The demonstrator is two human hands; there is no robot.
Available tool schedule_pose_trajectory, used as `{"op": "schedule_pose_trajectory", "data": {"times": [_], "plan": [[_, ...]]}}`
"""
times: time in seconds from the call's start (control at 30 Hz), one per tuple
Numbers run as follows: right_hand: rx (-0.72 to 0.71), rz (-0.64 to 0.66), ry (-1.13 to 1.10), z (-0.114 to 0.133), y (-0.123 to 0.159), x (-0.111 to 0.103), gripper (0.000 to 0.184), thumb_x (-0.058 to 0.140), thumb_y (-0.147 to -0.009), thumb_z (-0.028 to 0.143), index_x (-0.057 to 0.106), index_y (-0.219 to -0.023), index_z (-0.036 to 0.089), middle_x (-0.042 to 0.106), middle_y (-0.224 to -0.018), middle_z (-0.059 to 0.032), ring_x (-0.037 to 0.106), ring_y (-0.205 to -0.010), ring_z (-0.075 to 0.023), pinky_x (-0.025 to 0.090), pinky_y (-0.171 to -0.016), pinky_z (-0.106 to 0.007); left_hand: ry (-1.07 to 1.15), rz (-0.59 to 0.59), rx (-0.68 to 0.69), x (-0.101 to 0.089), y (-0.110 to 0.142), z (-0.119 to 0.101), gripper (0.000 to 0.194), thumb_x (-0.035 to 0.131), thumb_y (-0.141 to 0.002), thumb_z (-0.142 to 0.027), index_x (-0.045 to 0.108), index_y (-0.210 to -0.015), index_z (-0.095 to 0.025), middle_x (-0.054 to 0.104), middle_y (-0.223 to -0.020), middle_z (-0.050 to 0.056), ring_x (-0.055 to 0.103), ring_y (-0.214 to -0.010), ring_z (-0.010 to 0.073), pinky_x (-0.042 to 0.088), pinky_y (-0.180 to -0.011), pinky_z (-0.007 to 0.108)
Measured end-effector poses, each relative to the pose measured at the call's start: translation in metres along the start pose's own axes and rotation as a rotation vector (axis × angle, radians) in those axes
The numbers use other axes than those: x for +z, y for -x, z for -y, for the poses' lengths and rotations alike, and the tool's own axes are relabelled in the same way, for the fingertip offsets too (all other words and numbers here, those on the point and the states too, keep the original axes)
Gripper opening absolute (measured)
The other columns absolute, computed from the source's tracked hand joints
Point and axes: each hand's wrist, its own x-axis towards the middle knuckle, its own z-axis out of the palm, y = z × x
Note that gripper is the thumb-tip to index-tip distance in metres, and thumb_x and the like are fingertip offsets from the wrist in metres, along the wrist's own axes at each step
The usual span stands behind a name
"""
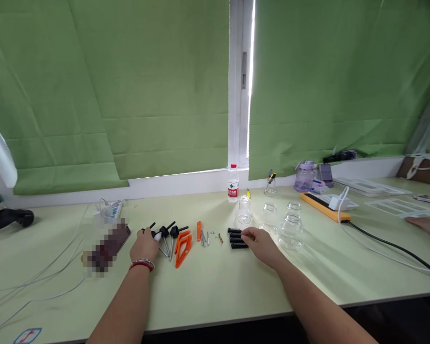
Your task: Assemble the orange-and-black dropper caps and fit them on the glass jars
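Left hand (146, 246): curled at the black-headed rods (174, 232), left of the orange handles (184, 248); grip cannot be told.
Right hand (261, 244): thumb and fingertips drawn together at the black strips (235, 238), right of the orange handles; whether pinching one is unclear.

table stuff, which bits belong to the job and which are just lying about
Likely job:
black-headed metal rods at left hand
black ribbed pieces at right hand
orange plastic parts
silver metal pins
small brass-coloured bits

Probably lying about:
clear red-capped plastic bottle
lilac translucent bottle
orange power strip
clear glasses
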Motion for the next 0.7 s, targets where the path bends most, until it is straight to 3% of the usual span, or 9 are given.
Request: {"op": "schedule_pose_trajectory", "data": {"times": [0.1, 0.2, 0.3, 0.4, 0.53, 0.7], "plan": [[-0.038, -0.052, 0.182, -0.001, 0.011, -0.006, 0.023, 0.048, -0.079, 0.036, 0.063, -0.084, 0.02, 0.063, -0.081, -0.0039, 0.055, -0.07, -0.0176, 0.044, -0.066, -0.031, -0.017, -0.018, 0.007, -0.007, 0.003, -0.003, 0.037, 0.031, -0.087, -0.042, 0.051, -0.105, -0.017, 0.049, -0.114, 0.016, 0.06, -0.089, 0.0307, 0.048, -0.063, 0.04], [-0.061, -0.084, 0.321, -0.003, 0.023, -0.01, 0.027, 0.044, -0.083, 0.035, 0.063, -0.093, 0.02, 0.062, -0.1, -0.0079, 0.057, -0.089, -0.0213, 0.045, -0.079, -0.033, -0.046, 0.004, 0.039, -0.018, 0.013, -0.007, 0.036, 0.036, -0.084, -0.041, 0.053, -0.103, -0.015, 0.049, -0.115, 0.017, 0.06, -0.088, 0.0304, 0.048, -0.064, 0.04], [-0.059, -0.077, 0.483, -0.008, 0.033, -0.012, 0.036, 0.04, -0.085, 0.038, 0.061, -0.106, 0.017, 0.056, -0.119, -0.0116, 0.05, -0.112, -0.0262, 0.04, -0.093, -0.036, -0.054, 0.036, 0.199, -0.025, 0.035, -0.006, 0.034, 0.038, -0.083, -0.036, 0.055, -0.103, -0.014, 0.053, -0.112, 0.017, 0.058, -0.095, 0.0301, 0.047, -0.074, 0.04], [-0.012, -0.018, 0.618, -0.019, 0.042, -0.01, 0.053, 0.037, -0.086, 0.044, 0.051, -0.125, 0.012, 0.041, -0.138, -0.014, 0.037, -0.127, -0.0293, 0.032, -0.103, -0.039, -0.059, 0.116, 0.362, -0.02, 0.067, 0.003, 0.042, 0.039, -0.083, -0.034, 0.052, -0.113, -0.007, 0.052, -0.12, 0.021, 0.05, -0.113, 0.0296, 0.04, -0.094, 0.039], [0.036, 0.086, 0.727, -0.029, 0.052, -0.004, 0.072, 0.033, -0.085, 0.052, 0.032, -0.139, 0.004, 0.02, -0.149, -0.0163, 0.015, -0.138, -0.0303, 0.019, -0.111, -0.042, -0.184, 0.274, 0.374, -0.008, 0.102, 0.019, 0.075, 0.036, -0.081, -0.052, 0.033, -0.137, -0.002, 0.024, -0.147, 0.023, 0.016, -0.138, 0.034, 0.017, -0.108, 0.052], [0.074, 0.205, 0.792, -0.023, 0.056, -0.002, 0.079, 0.029, -0.084, 0.06, 0.028, -0.141, 0.005, 0.017, -0.15, -0.0158, 0.011, -0.139, -0.031, 0.012, -0.112, -0.047, -0.244, 0.393, 0.428, -0.009, 0.111, 0.022, 0.079, 0.023, -0.083, -0.057, 0.021, -0.143, -0.007, 0.009, -0.151, 0.017, 0.006, -0.139, 0.0314, 0.01, -0.107, 0.058]]}}
